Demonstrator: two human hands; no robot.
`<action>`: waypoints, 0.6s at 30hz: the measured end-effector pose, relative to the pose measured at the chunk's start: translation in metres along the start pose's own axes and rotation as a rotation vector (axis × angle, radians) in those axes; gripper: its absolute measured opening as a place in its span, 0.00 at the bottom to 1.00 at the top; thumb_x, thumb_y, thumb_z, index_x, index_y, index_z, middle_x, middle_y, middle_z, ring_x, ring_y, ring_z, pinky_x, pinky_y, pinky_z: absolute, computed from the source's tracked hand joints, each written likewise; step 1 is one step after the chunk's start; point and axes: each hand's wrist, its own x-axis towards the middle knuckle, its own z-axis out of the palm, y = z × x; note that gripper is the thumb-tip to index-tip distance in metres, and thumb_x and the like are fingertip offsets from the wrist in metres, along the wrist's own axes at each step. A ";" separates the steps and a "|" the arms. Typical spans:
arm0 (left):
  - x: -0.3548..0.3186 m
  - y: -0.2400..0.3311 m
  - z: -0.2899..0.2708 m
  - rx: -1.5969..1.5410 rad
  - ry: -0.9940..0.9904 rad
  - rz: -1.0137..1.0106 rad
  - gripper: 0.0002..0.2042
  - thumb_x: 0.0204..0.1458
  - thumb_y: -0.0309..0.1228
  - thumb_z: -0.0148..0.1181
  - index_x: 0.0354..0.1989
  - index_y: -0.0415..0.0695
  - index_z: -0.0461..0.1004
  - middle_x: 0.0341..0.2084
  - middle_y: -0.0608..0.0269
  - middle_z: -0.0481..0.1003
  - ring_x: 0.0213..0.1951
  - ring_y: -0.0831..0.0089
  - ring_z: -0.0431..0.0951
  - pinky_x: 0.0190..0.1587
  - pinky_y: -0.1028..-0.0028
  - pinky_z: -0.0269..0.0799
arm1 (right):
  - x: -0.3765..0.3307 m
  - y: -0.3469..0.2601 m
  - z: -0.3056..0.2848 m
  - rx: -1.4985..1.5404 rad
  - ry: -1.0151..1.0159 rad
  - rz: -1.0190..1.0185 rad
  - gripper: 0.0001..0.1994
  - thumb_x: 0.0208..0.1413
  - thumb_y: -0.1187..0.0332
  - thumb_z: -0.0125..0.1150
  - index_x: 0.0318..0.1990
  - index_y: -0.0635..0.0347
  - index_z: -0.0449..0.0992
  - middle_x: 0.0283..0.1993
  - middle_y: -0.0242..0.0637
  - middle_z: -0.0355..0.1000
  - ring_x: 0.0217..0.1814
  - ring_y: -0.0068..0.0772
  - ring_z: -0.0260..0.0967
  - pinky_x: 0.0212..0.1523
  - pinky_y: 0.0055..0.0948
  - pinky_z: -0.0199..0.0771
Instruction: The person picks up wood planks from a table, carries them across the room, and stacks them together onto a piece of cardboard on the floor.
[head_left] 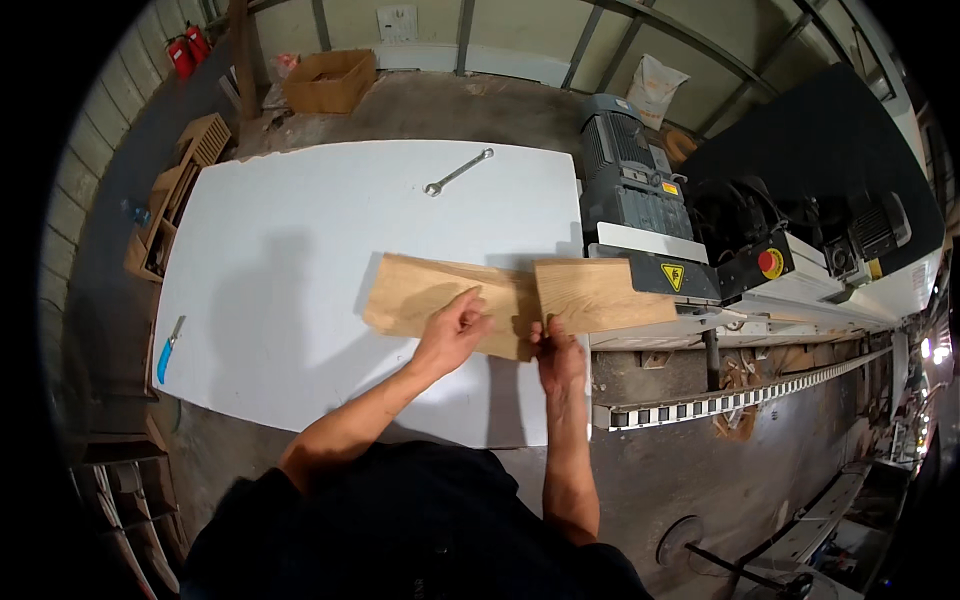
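Cardboard box (330, 80): open-topped, brown, on the floor beyond the far edge of the table; what is inside cannot be made out from here. Slatted wooden crates (170, 200): stacked just off the table's left edge, contents hidden.

Left wooden board (420, 295): pale oak-coloured plank with visible grain, lying flat on the white table (300, 230), angled slightly, its right end meeting the second board. Right wooden board (600, 293): similar tone and grain, its left end on the table corner, the rest resting on the bed of the machine (700, 270) to the right. The two boards touch near the table's right edge, the seam between the two hands.

Left hand (452, 332): resting on the near edge of the left board, fingers curled together and pressing down on the wood, thumb on top. Right hand (560, 358): at the near edge where the boards meet, fingertips close together and touching the wood; whether they grip underneath cannot be told.

Also present: a spanner (457, 172) lying on the far part of the table, well apart from the boards; a blue-handled knife (168, 350) at the table's left edge; a grey electric motor (625, 165) on the machine behind the right board.
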 end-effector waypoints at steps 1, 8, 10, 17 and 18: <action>0.003 -0.007 0.015 -0.383 -0.028 -0.131 0.22 0.54 0.35 0.61 0.55 0.38 0.67 0.41 0.52 0.72 0.40 0.66 0.75 0.39 0.68 0.74 | -0.013 0.007 0.002 -0.004 -0.017 0.026 0.10 0.59 0.64 0.58 0.44 0.57 0.71 0.32 0.36 0.73 0.30 0.28 0.68 0.30 0.25 0.66; 0.012 0.001 0.013 -0.880 -0.184 -0.484 0.12 0.55 0.30 0.59 0.45 0.39 0.71 0.29 0.61 0.75 0.21 0.72 0.75 0.19 0.72 0.71 | -0.063 0.037 0.040 -0.179 -0.043 0.058 0.12 0.56 0.63 0.63 0.38 0.65 0.77 0.33 0.37 0.77 0.28 0.28 0.72 0.33 0.28 0.75; 0.008 -0.009 0.014 -0.939 -0.081 -0.329 0.15 0.55 0.27 0.58 0.50 0.38 0.70 0.40 0.58 0.76 0.38 0.70 0.78 0.38 0.69 0.76 | -0.057 0.041 0.027 -0.241 0.052 0.072 0.12 0.54 0.63 0.66 0.36 0.64 0.78 0.34 0.37 0.76 0.31 0.28 0.73 0.35 0.33 0.77; -0.016 -0.012 -0.066 -0.943 -0.221 -0.322 0.16 0.56 0.25 0.54 0.53 0.37 0.68 0.46 0.58 0.74 0.47 0.69 0.75 0.50 0.68 0.73 | -0.044 -0.070 0.002 -0.191 0.211 -0.525 0.09 0.54 0.73 0.63 0.40 0.68 0.76 0.37 0.37 0.76 0.35 0.26 0.73 0.38 0.25 0.76; -0.018 -0.015 -0.070 -0.945 -0.200 -0.301 0.16 0.56 0.26 0.54 0.54 0.37 0.68 0.47 0.58 0.74 0.47 0.69 0.75 0.50 0.68 0.72 | -0.048 -0.071 0.006 -0.188 0.190 -0.534 0.09 0.55 0.72 0.62 0.39 0.69 0.77 0.36 0.38 0.76 0.34 0.25 0.73 0.37 0.25 0.76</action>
